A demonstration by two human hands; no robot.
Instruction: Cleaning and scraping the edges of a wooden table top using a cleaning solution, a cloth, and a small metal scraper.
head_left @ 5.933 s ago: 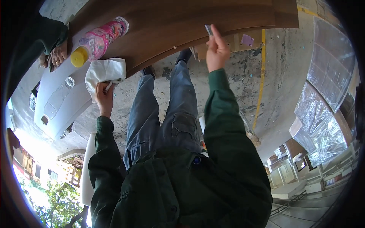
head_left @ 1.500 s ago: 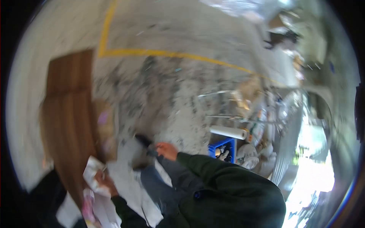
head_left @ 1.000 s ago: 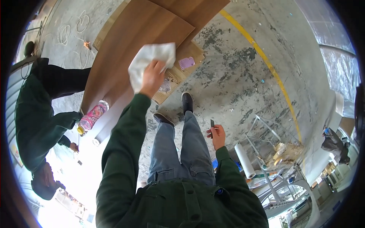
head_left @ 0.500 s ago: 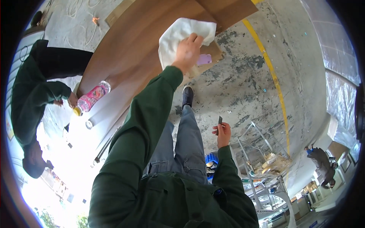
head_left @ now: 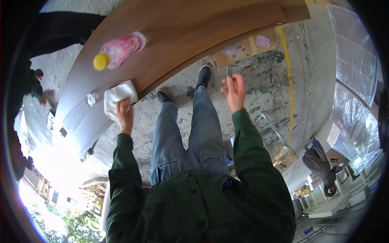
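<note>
Left hand [head_left: 125,114], left of centre: fingers grip a white cloth [head_left: 116,97], located at the lower edge of the brown panel [head_left: 194,28]. Right hand [head_left: 236,93], right of centre: fingers closed on a thin tool [head_left: 227,73], pointing up the frame. Yellow-capped bottle [head_left: 123,50]: on panel, upper left. Cardboard [head_left: 259,49]: upper right. Distant person [head_left: 321,167]: lower right.
</note>
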